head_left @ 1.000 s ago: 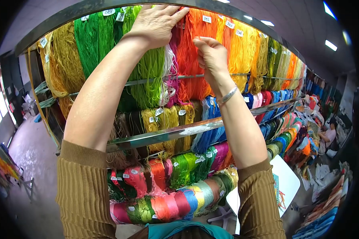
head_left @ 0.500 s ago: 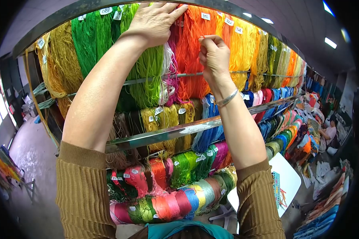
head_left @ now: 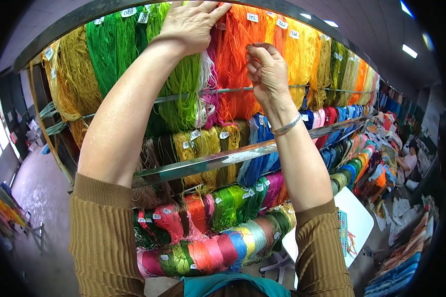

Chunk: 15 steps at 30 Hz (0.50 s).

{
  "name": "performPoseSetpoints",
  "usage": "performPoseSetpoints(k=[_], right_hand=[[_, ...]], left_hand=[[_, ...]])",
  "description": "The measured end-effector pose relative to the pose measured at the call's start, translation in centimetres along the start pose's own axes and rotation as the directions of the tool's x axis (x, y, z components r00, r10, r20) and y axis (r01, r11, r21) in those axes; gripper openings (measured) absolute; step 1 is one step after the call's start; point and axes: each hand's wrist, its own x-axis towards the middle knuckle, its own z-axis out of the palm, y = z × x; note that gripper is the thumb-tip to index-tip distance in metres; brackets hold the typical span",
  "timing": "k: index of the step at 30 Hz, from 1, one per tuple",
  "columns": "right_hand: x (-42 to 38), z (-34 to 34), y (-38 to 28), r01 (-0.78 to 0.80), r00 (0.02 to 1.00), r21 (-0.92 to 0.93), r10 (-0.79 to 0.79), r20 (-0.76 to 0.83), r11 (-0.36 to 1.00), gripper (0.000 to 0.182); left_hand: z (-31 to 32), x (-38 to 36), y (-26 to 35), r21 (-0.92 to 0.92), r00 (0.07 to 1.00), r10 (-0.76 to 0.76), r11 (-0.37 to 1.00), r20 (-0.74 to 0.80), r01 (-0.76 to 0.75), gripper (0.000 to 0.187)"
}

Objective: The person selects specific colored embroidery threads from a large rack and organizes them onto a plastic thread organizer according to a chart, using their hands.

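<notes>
My left hand lies spread at the top of the rack, between the lime-green skeins and the orange-red thread skein. Its fingertips reach the upper edge of the orange-red threads. Right of it, my right hand is closed in a pinch in front of the same skein, with a fine orange thread at its fingertips, hard to make out. A bracelet circles that wrist. White and magenta threads hang below my left hand. A paper tag marked with a number sits on the orange-red skein.
Metal bars cross the rack in front of lower rows of coloured skeins. A white table with a teal notebook stands at lower right. Further right, a person sits among piled threads.
My view has shifted slightly, so the rack sits a little further left and up. My right hand has turned a little with its pinch kept; my left hand stays spread at the top.
</notes>
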Motion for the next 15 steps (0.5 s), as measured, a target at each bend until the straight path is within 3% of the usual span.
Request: performPoseSetpoints(k=[1,3,9,12,14,15], right_hand=[[-0.1,0.2,-0.1,-0.011,1.000,0.015,0.011,-0.014,1.000,0.002],[-0.2,0.2,-0.3,-0.020,0.999,0.029,0.021,-0.031,0.999,0.003],[-0.3,-0.2,-0.6,-0.081,0.997,0.067,0.079,0.024,0.995,0.007],[-1.1,-0.3,-0.5,-0.055,0.996,-0.103,0.061,0.061,0.993,0.013],[-3.4,-0.6,-0.4,0.018,0.999,-0.323,0.000,0.055,0.946,0.016],[-5.2,-1.1,0.0,0.135,0.990,-0.438,-0.107,0.088,0.889,0.016]], left_hand=[[-0.4,0.3,-0.1,-0.001,1.000,0.001,1.000,-0.001,-0.001,0.058],[-1.0,0.8,-0.3,-0.228,0.989,0.045,0.974,0.140,-0.012,0.062],[-1.2,0.8,0.2,-0.229,0.985,-0.019,0.972,0.171,0.058,0.061],[-0.5,0.7,0.4,-0.196,0.994,-0.025,0.980,0.110,0.047,0.060],[-0.1,0.6,0.9,-0.125,0.998,-0.032,0.991,0.058,0.039,0.060],[-0.6,0.6,1.1,-0.102,0.995,-0.036,0.994,0.092,0.046,0.060]])
